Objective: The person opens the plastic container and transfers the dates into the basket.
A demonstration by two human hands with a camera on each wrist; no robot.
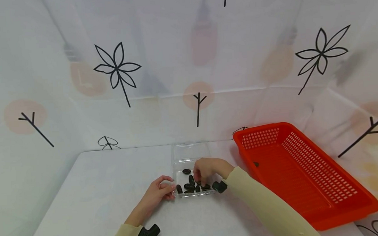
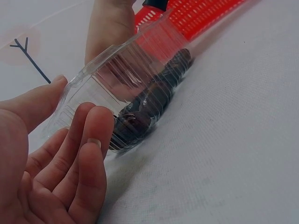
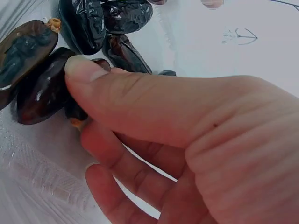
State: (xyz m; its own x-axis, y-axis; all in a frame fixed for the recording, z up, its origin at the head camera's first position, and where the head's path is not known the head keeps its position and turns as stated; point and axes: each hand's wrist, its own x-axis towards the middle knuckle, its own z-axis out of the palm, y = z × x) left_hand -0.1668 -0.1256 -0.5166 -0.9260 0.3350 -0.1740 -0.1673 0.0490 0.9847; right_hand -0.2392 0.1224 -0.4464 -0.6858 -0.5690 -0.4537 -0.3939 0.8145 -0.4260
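A clear plastic clamshell box stands on the white-covered table with its lid folded back. Dark, glossy dates lie inside, most towards the near side. My right hand reaches down into the box from the right. Up close in the right wrist view, its thumb and fingers pinch a date among several others; the fingertips behind it are hidden. At the box's left side, my left hand touches the wall with loosely bent fingers, its thumb at the rim.
To the right sits a large red perforated basket, with a small dark date against its left wall. A printed white cloth hangs behind the table. Dark wrist devices are worn on both wrists.
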